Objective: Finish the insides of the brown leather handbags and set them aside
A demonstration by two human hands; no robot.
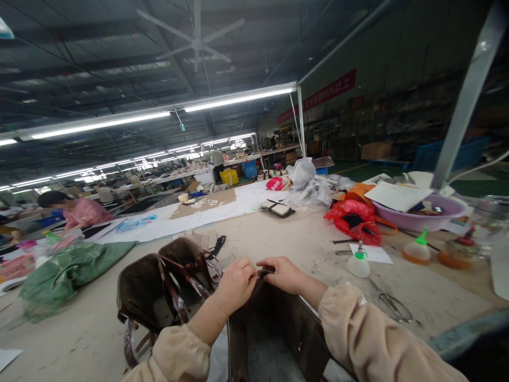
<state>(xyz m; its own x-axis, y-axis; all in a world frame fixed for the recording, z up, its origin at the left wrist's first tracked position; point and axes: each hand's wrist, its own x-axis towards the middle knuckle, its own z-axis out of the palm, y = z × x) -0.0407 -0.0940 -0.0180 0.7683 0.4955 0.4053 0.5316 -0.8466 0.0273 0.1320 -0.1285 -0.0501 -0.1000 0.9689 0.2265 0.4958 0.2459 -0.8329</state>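
Note:
A dark brown bag (296, 329) stands open-topped on the worktable right in front of me. At its far rim my left hand (237, 281) is closed, fingertips pinching the edge. My right hand (284, 273) pinches the same rim just to the right, thumb and fingers closed on a dark bit of it. The fingertips nearly meet; what exactly lies between them is partly hidden. Left of my forearm stand two similar brown bags, one nearer (139, 289) and one behind (183, 257), their reddish-brown handles partly wrapped in plastic.
Scissors (392, 305), a green-capped glue bottle (359, 264) and another bottle with amber liquid (417, 249) lie to the right. Behind them are a red plastic bag (353, 220) and a purple basin (421, 217). Green sacking (71, 276) lies left, near a person in pink (85, 212).

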